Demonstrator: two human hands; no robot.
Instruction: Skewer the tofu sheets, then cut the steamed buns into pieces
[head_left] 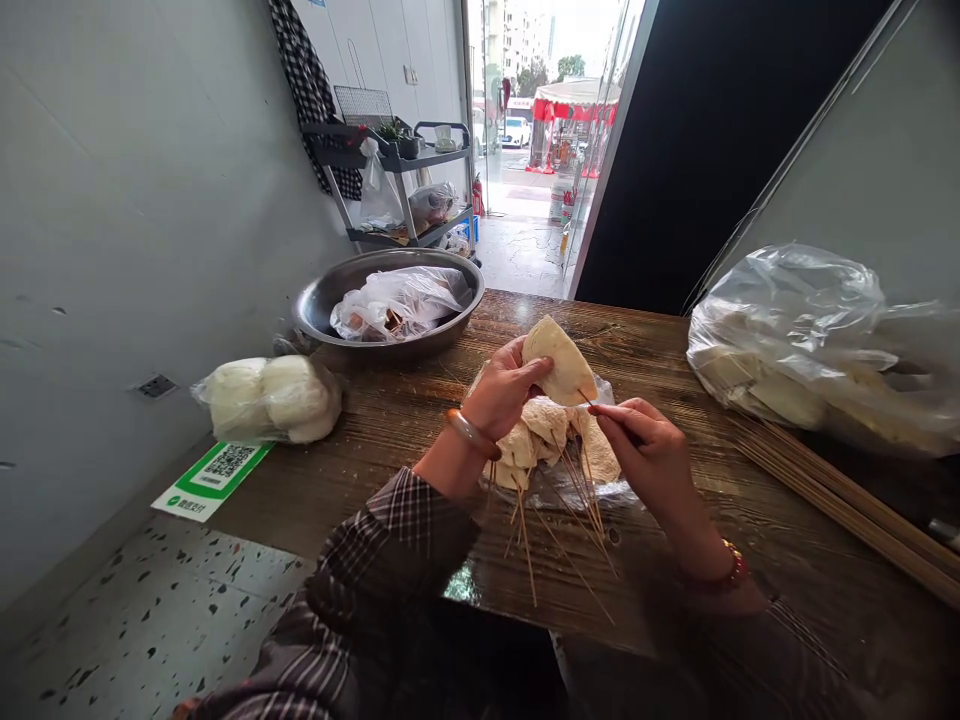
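Note:
My left hand (504, 385) grips a folded, pale wedge of flatbread (559, 362), thumb on its near face. A thin wooden skewer (586, 397) is pinched in my right hand (646, 440); its upper end meets the wedge's lower corner, and how deep it goes I cannot tell. Below both hands lies a pile of skewered flatbread pieces (517, 455) on a clear plastic bag (615, 490). Their sticks (531, 560) point toward me over the table's near edge. My left palm and some fingers are hidden behind the wedge.
A steel basin (315, 318) holding plastic bags stands at the back left. Wrapped white rounds (292, 395) and a QR code card (214, 480) are at left. On the right are a large bag of flatbreads (787, 350) and a bundle of long skewers (847, 500).

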